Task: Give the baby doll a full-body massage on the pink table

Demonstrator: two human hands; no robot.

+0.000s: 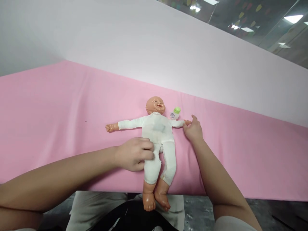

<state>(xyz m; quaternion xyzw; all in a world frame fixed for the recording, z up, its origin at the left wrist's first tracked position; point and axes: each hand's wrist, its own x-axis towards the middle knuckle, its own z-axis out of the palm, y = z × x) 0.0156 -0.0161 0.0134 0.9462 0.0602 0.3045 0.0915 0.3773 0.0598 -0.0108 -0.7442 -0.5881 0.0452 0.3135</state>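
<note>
A baby doll (157, 131) lies on its back on the pink table cover, its arms spread and its feet past the near edge. It has a hard plastic head, hands and feet and a white cloth body. My left hand (137, 154) is closed at the doll's hip and thigh, its fingers curled over the cloth; the palm side is hidden. At the doll's arm on the right, my right hand (193, 128) has the small plastic hand between thumb and fingers, with the index finger stretched out. Near the doll's head lies a small clear bottle (175, 113) with a green cap.
The pink cover (48, 106) stretches across the table, with some creases. Behind it stands a white wall panel (144, 51), with glass (240, 22) reflecting ceiling lights above. My lap and a dark floor (197, 211) show below the table's near edge.
</note>
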